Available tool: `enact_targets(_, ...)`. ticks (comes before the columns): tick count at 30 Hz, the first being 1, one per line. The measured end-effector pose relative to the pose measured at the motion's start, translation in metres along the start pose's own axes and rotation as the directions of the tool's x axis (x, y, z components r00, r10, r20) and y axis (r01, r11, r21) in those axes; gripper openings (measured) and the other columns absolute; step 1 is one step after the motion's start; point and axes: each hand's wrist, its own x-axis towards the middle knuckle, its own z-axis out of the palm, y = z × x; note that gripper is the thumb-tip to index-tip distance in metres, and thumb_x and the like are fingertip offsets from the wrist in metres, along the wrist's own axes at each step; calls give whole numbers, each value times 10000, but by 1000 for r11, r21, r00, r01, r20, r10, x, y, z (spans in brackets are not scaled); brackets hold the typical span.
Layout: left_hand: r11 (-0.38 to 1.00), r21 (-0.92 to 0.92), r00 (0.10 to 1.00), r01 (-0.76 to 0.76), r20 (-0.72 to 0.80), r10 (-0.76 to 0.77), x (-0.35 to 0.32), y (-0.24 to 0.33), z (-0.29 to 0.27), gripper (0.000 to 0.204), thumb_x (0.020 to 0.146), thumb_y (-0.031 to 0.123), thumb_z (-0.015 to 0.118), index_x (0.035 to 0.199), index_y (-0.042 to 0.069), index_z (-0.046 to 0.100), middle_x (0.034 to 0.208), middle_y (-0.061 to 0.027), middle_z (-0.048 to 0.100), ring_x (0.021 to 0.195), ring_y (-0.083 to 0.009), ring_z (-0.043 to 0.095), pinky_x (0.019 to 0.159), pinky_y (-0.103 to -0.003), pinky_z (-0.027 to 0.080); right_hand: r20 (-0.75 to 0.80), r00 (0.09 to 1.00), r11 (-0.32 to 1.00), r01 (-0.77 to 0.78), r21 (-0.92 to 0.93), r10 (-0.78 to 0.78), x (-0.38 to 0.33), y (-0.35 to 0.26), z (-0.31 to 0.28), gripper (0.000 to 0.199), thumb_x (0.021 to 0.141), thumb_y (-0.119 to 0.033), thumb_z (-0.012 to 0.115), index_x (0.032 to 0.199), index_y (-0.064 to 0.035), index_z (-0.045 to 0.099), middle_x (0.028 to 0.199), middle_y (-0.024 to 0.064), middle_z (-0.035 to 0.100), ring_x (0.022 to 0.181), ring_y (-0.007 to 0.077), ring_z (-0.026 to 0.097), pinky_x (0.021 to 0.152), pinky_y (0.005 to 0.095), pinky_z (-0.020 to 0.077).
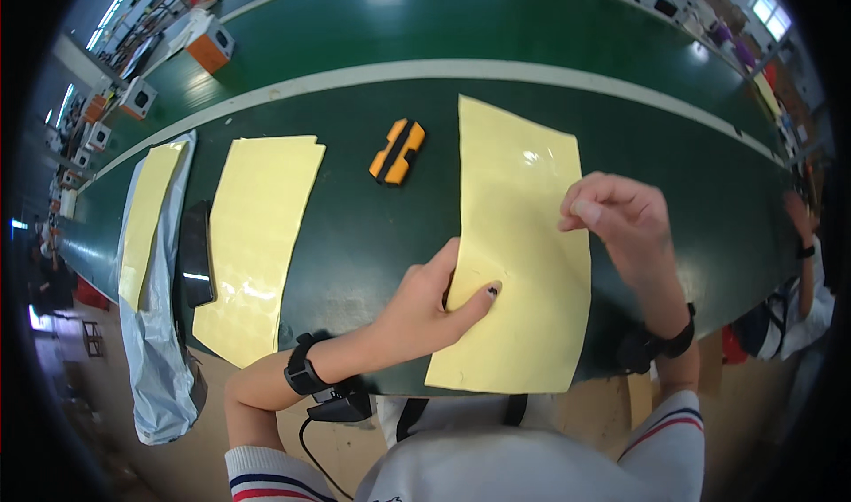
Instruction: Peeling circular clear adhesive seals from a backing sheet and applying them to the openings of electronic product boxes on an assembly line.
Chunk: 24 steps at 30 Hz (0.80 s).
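Yellow sheet (532,333), held over the near part of the green table (346,236) in front of the person, with its lower end close to the table's near edge. The left hand (421,311) grips it at its left edge: the thumb lies flat on the upper face, the other fingers are mostly hidden behind it, and the sheet is clamped between. The fingers of the right hand (625,223) are curled, with thumb and forefinger drawn together at the sheet's right edge; whether they touch it, or pinch something thin, cannot be told. The likeliest fault is a crease spreading from the left thumb, where the surface already dips, should that grip tighten or the sheet be pulled sideways; a loose grip could instead let the unsupported right side sag or slip. Beyond the sheet's upper left lies an orange-and-black object (397,152), apart from it. Farther left rest a stack of yellow sheets (257,227), a black slab-like object (196,258) just beside it, and a silvery plastic bag (160,360) bearing a narrow yellow piece (151,218). At the far right, a co-worker's hand (799,214) shows near the table's end.
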Motion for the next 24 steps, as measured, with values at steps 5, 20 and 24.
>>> enact_targets(5, 1000, 27, 1000, 9, -23, -9, 0, -12, -6, 448, 899, 183, 564, 1259, 7, 365, 846, -222, 639, 717, -320, 668, 635, -367, 512, -73, 996, 997, -57, -53, 53, 9, 30, -2, 127, 825, -48, 594, 805, 63, 652, 796, 99, 644, 755, 153, 602, 720, 261, 478)
enact_targets(20, 884, 468, 945, 9, -294, 146, 13, 41, -148, 658, 906, 277, 568, 1388, -31, 242, 1200, -237, 440, 968, -263, 541, 823, -351, 472, -32, 979, 957, -204, -207, 202, 13, 42, -12, 217, 901, -188, 586, 819, 13, 589, 817, 113, 567, 815, 168, 503, 764, 283, 420)
enact_targets(24, 758, 607, 883, 238, -460, 91, 67, 71, -246, 690, 841, 310, 584, 1349, -24, 257, 1248, -297, 400, 1123, -412, 502, 956, -435, 419, -77, 949, 951, -302, 67, 307, 14, 39, -21, 225, 900, -186, 569, 767, -5, 556, 763, 57, 516, 763, 158, 470, 713, 285, 401)
